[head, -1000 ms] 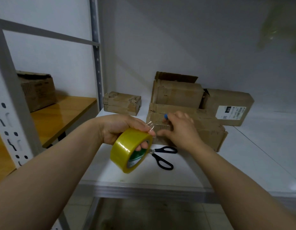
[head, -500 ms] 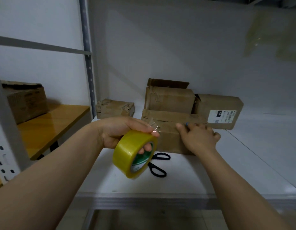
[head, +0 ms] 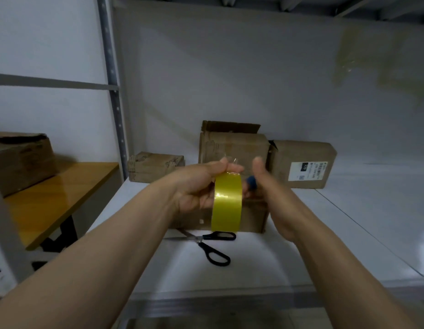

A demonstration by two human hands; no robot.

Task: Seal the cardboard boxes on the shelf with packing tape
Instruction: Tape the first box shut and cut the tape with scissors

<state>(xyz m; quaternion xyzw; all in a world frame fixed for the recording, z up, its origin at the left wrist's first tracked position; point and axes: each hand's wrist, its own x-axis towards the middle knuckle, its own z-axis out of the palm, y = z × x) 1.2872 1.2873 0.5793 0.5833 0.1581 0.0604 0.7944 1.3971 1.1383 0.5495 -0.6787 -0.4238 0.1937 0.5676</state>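
Observation:
My left hand [head: 194, 186] grips a roll of yellow packing tape [head: 227, 205], held edge-on above the shelf; a short clear tape end sticks up by its thumb. My right hand [head: 272, 198] is just right of the roll, thumb raised, fingers partly hidden behind it, with a blue spot at a fingertip. Behind both hands a low cardboard box [head: 252, 217] lies at the front. On it stands a box with a raised flap [head: 232, 148]. A labelled box [head: 301, 162] is to the right and a small box [head: 154, 166] to the left.
Black-handled scissors [head: 206, 243] lie open on the white shelf [head: 337, 233] in front of the boxes. A grey upright post [head: 111, 79] bounds the shelf on the left. Beyond it, a wooden table [head: 51, 191] carries another cardboard box [head: 18, 160].
My right hand left the front box and came back beside the roll. My left hand raised the roll and turned it edge-on. The view tilted upward.

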